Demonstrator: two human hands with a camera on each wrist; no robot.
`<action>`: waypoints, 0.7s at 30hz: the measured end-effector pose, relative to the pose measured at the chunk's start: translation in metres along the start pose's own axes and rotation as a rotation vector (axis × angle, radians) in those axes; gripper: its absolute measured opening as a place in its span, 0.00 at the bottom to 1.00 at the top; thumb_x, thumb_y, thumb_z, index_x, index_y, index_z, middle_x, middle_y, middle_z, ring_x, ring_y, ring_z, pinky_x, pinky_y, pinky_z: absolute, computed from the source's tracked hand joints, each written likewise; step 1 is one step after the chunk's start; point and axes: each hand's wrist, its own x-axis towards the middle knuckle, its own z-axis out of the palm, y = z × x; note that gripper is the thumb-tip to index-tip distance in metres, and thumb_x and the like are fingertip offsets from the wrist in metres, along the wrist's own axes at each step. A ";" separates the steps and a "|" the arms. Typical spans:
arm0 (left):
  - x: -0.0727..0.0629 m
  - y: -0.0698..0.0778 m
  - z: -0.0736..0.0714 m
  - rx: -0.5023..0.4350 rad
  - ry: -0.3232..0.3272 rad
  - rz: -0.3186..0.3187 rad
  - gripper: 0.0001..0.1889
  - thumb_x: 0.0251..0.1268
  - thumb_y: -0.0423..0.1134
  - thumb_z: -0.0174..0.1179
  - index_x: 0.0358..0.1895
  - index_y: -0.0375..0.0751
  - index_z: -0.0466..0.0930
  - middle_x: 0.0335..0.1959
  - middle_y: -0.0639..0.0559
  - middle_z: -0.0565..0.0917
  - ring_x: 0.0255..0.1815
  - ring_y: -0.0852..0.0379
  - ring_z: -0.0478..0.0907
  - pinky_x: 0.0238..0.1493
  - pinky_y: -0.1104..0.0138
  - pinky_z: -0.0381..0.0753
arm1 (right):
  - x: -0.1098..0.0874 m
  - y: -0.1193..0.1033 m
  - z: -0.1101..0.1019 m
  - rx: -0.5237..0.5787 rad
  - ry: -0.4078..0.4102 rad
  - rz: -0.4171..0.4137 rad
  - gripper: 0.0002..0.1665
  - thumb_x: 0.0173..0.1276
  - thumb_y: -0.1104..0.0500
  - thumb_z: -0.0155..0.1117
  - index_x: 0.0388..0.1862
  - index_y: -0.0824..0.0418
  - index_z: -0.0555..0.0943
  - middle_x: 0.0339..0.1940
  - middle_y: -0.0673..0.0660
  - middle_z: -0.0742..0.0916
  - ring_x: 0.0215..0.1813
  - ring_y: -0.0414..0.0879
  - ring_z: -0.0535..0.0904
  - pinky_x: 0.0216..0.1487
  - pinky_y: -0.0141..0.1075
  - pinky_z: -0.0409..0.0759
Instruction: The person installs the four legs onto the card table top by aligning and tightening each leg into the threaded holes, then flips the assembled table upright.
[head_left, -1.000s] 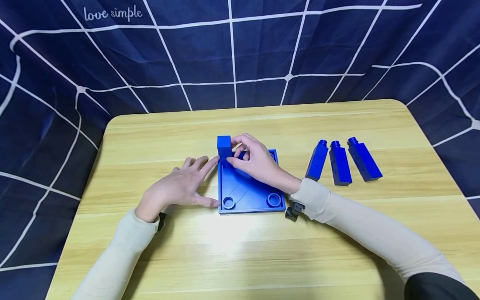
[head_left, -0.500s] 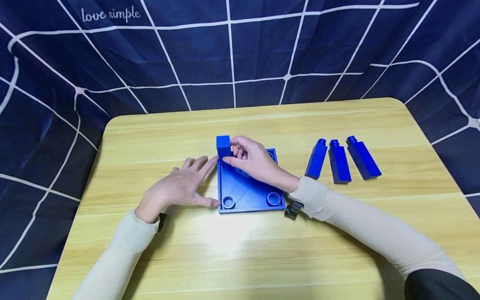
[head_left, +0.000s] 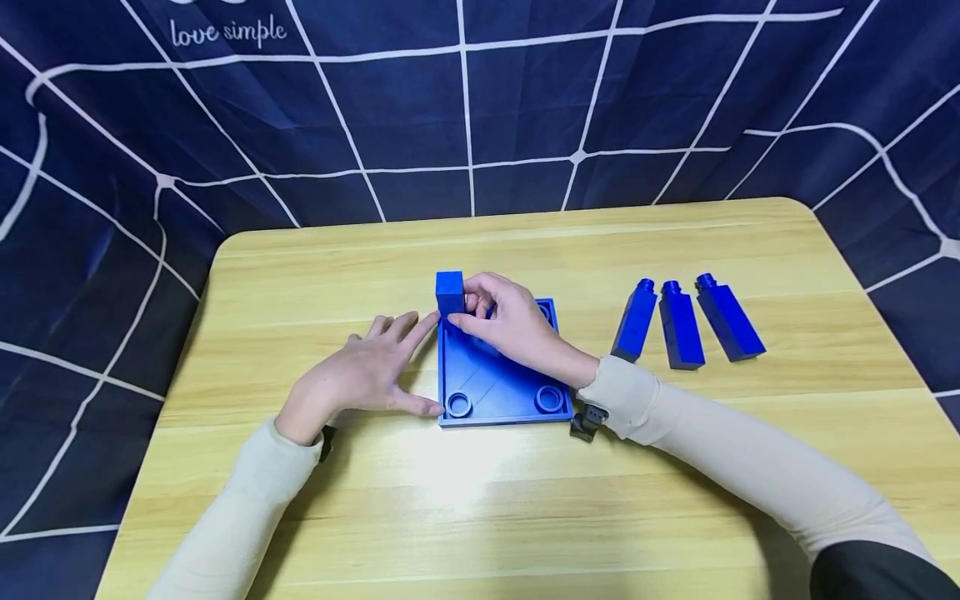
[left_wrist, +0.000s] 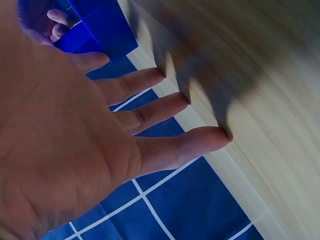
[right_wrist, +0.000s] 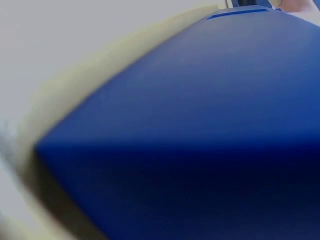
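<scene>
A square blue panel (head_left: 495, 367) with a raised rim and round sockets at its corners lies on the table. At its far left corner a blue square table leg (head_left: 450, 293) stands upright. My right hand (head_left: 510, 321) pinches the leg low on its right side between thumb and fingers. My left hand (head_left: 360, 379) has its fingers spread; its index fingertip and thumb tip touch the panel's left edge. In the left wrist view the other fingers (left_wrist: 150, 117) stretch down to the tabletop. A large blurred blue surface (right_wrist: 200, 90) fills much of the right wrist view.
Three more blue legs with threaded ends lie to the right: one near my right wrist (head_left: 636, 321), one in the middle (head_left: 681, 329) and one farther right (head_left: 730, 321). A dark blue curtain (head_left: 525, 100) with white lines hangs behind the wooden table (head_left: 450, 517).
The right thumb has shifted slightly left along the leg's base. Both hands otherwise keep their places, and the leg stays upright at the same corner.
</scene>
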 end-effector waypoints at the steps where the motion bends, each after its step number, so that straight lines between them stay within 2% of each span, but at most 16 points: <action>1: 0.000 0.000 0.000 0.002 -0.002 -0.002 0.68 0.61 0.77 0.68 0.92 0.47 0.40 0.87 0.33 0.54 0.81 0.28 0.57 0.65 0.25 0.69 | 0.000 0.000 0.000 0.000 0.000 0.001 0.18 0.74 0.56 0.79 0.56 0.61 0.85 0.39 0.52 0.84 0.39 0.46 0.79 0.40 0.38 0.76; 8: 0.000 0.001 0.003 0.007 0.002 -0.006 0.68 0.61 0.78 0.68 0.92 0.48 0.39 0.87 0.33 0.54 0.81 0.28 0.57 0.65 0.25 0.69 | -0.002 0.000 0.000 0.016 0.000 0.012 0.18 0.74 0.57 0.78 0.57 0.63 0.85 0.39 0.52 0.84 0.37 0.46 0.81 0.38 0.35 0.77; 16: 0.001 0.003 0.006 0.010 0.017 0.004 0.69 0.61 0.79 0.67 0.92 0.47 0.39 0.87 0.32 0.54 0.82 0.27 0.56 0.65 0.25 0.69 | -0.007 0.001 -0.008 0.081 -0.067 0.072 0.25 0.77 0.56 0.75 0.68 0.61 0.83 0.39 0.52 0.87 0.37 0.48 0.82 0.31 0.34 0.78; 21: 0.000 0.002 0.007 0.018 0.036 -0.001 0.69 0.60 0.80 0.67 0.92 0.47 0.40 0.87 0.32 0.55 0.82 0.27 0.57 0.64 0.23 0.68 | -0.011 -0.001 -0.018 0.112 -0.088 0.083 0.23 0.78 0.58 0.70 0.69 0.60 0.82 0.40 0.53 0.87 0.38 0.50 0.81 0.30 0.35 0.77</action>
